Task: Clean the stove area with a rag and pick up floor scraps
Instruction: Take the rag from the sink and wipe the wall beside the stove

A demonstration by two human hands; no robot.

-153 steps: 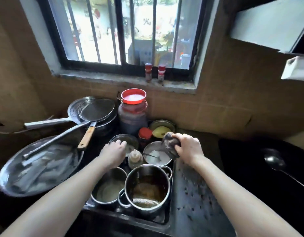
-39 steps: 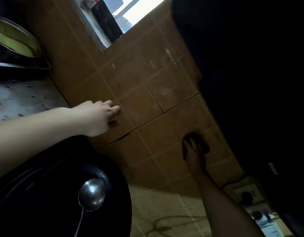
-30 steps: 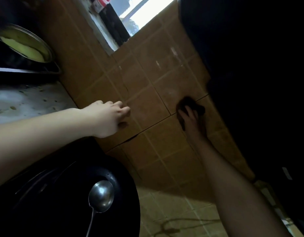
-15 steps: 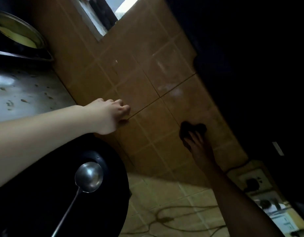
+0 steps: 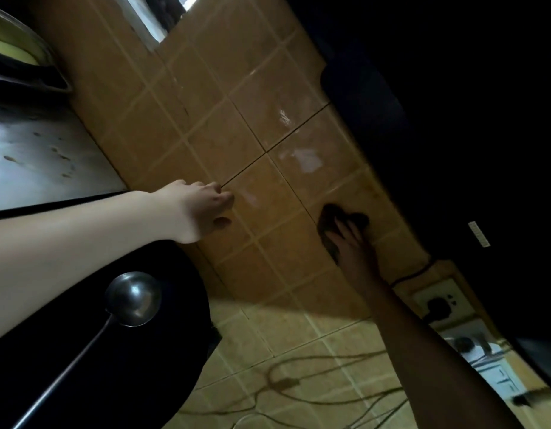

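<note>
The right hand [image 5: 350, 243] pressed a dark rag [image 5: 331, 219] flat against the brown tiled wall [image 5: 224, 144], fingers spread over the cloth and holding it to a tile close to the wall's dark right edge. The left hand [image 5: 200, 209] rested against the same wall, fingers curled loosely with the tips touching a tile and nothing in them, well apart from the rag. Below the left forearm sat a black wok [image 5: 119, 360] with a steel ladle [image 5: 125, 301] lying in it, bowl toward the wall; what else the wok held could not be told. At the counter's far corner a metal bowl [image 5: 29, 54] held something yellowish. The steel countertop [image 5: 35, 162] was speckled with scraps.
</note>
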